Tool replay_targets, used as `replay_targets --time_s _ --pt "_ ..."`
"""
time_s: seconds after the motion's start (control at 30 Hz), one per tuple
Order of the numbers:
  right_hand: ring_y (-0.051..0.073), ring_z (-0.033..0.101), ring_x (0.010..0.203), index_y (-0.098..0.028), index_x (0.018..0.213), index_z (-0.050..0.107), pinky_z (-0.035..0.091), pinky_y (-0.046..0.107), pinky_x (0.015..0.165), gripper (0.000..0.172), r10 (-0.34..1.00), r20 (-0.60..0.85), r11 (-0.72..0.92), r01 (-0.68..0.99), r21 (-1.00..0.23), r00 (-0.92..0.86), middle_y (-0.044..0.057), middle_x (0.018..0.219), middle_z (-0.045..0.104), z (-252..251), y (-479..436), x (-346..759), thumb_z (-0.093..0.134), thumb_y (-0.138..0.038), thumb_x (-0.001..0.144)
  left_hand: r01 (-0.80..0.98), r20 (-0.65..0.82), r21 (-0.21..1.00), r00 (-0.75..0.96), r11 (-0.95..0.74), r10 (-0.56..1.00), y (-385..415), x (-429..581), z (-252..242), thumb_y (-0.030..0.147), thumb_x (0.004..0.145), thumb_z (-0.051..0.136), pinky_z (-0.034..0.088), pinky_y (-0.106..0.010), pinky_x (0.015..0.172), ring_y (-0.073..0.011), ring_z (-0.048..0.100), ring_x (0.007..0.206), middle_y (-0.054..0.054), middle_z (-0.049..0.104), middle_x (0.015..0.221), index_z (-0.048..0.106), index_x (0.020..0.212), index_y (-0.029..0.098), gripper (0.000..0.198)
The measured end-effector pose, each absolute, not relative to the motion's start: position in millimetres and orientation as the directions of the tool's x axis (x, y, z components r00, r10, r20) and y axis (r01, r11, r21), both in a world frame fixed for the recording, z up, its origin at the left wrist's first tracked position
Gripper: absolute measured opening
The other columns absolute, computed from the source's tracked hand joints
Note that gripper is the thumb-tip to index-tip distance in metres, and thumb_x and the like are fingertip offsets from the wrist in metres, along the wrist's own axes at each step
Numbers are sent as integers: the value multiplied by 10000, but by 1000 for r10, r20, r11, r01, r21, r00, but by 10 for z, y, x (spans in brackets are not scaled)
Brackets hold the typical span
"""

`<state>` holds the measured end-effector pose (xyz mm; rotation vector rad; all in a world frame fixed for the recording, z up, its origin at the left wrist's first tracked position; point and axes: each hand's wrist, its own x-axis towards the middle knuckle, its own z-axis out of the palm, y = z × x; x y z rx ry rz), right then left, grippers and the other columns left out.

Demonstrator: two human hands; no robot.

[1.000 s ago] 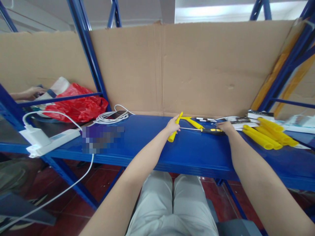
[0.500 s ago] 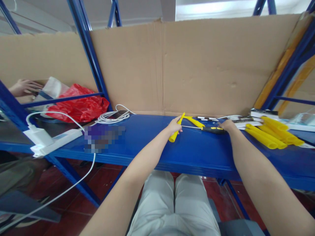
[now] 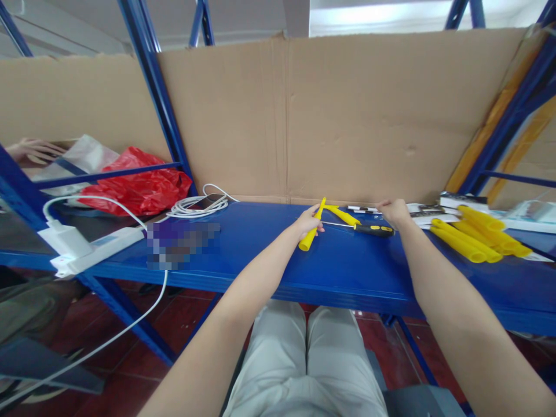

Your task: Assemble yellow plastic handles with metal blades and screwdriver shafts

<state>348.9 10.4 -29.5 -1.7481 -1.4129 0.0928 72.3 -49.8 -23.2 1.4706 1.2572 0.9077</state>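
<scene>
My left hand (image 3: pixel 309 221) is closed around a yellow plastic handle-like piece (image 3: pixel 309 238), its thin end pointing up and away and its thicker round end toward me. Just behind it lies another yellow piece (image 3: pixel 344 215). A screwdriver (image 3: pixel 374 230) with a black and yellow grip rests on the blue tabletop, shaft toward my left hand. My right hand (image 3: pixel 393 212) is raised a little beyond the screwdriver's grip, fingers pinched together; whatever they hold is too small or hidden to make out. Small black and white parts (image 3: pixel 364 209) lie left of it.
Several yellow tubes (image 3: pixel 475 243) lie at the right beside white boxes (image 3: pixel 464 201). On the left are a coiled white cable (image 3: pixel 195 207), a white power strip (image 3: pixel 104 249) and a red plastic bag (image 3: pixel 141 182). Another person's hand (image 3: pixel 37 150) shows at far left. Cardboard (image 3: pixel 243 127) walls the back.
My right hand has lifted from the tabletop by the screwdriver's grip and shifted slightly up and left, fingers now pinched. My left hand keeps its hold on the yellow piece.
</scene>
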Motion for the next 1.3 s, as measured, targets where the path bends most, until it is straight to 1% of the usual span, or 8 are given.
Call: replay_targets --time_s 0.1,0.17,0.27,0.4,0.67,0.93,1.13,1.3 --pt "150 571 589 -173 635 629 503 284 631 149 859 364 115 558 -822 360 32 576 613 -209 40 3210 712 -235 742 176 -75 984 205 39 976 -518 733 -200 -68 772 504 397 -133 413 -21 599 541 -100 562 1324 299 1541 319 885" --pt "116 503 530 -179 624 598 470 261 569 219 896 344 206 425 -882 280 10 553 580 -174 5 3020 769 -285 712 115 -75 992 216 51 973 -517 731 -182 -71 778 505 394 -130 416 -20 594 537 -89 586 1291 298 1536 320 878" --pt "98 506 554 -184 636 569 468 247 591 312 916 352 298 260 -918 193 5 607 597 -146 -51 2774 835 -345 652 41 -69 997 234 61 970 -504 716 -152 -61 776 523 407 -132 430 -37 613 555 -73 621 1230 315 1521 330 866" --pt "102 552 624 -188 704 589 492 253 663 309 925 376 365 146 -919 51 8 684 630 -125 -140 2534 835 -370 655 -27 -69 996 283 80 957 -513 693 -113 -41 774 528 428 -138 454 -56 632 602 -64 633 1210 330 1512 342 855" --pt "110 589 657 -193 703 579 503 240 672 220 933 359 360 143 -922 -35 2 685 634 -130 -236 2316 799 -198 692 -49 -83 992 460 119 884 -577 695 -112 -63 790 490 418 -151 455 -52 606 565 -62 655 1097 375 1494 296 799" --pt "91 569 611 -183 674 588 496 216 640 180 934 356 355 129 -926 -12 -7 648 623 -146 -240 2323 740 -91 703 -53 -79 992 468 117 880 -543 682 -133 -59 791 518 417 -153 449 -58 610 554 -61 650 1066 338 1513 296 825" --pt "97 555 585 -185 646 578 492 227 602 275 920 391 389 142 -910 -16 -4 634 622 -165 -207 2342 846 -245 637 -43 -62 994 502 97 862 -487 661 -175 -56 767 566 430 -150 462 -65 641 588 -74 630 1206 378 1491 351 851" --pt "98 522 569 -188 647 593 455 233 566 320 894 446 445 195 -874 -42 -6 626 611 -191 -166 2380 844 -380 603 -108 -29 989 525 101 850 -453 661 -210 -80 719 591 451 -167 476 -117 706 671 -116 577 1342 367 1504 318 909"
